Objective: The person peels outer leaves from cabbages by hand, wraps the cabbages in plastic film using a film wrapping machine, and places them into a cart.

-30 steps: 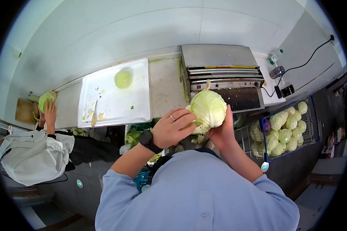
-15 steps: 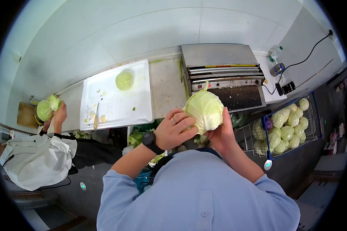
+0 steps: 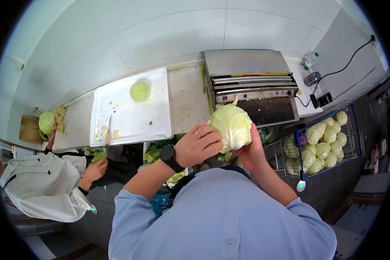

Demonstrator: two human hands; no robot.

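Observation:
A pale green cabbage (image 3: 231,125) is held up between my two hands in front of the wrapping machine. My left hand (image 3: 200,146), with a ring and a black watch, grips its left side with bent fingers. From below and the right, my right hand (image 3: 252,149) cups it, thumb up along its side. One outer leaf sticks up at the cabbage's top. Left of my hands lies a white tray (image 3: 132,123), bearing another cabbage (image 3: 140,91), a knife (image 3: 108,132) and leaf scraps.
A metal wrapping machine (image 3: 251,78) stands behind the cabbage. Wrapped cabbages fill a blue-edged cart (image 3: 302,164) at right. At left, a co-worker in white (image 3: 43,182) has one hand at a cabbage (image 3: 47,122) and leaves in the other. Leaves (image 3: 151,155) lie below the counter.
The cabbage in my hands has turned and shifted slightly, and both hands stay on it. The co-worker's one hand has moved down from the counter with leaves in it.

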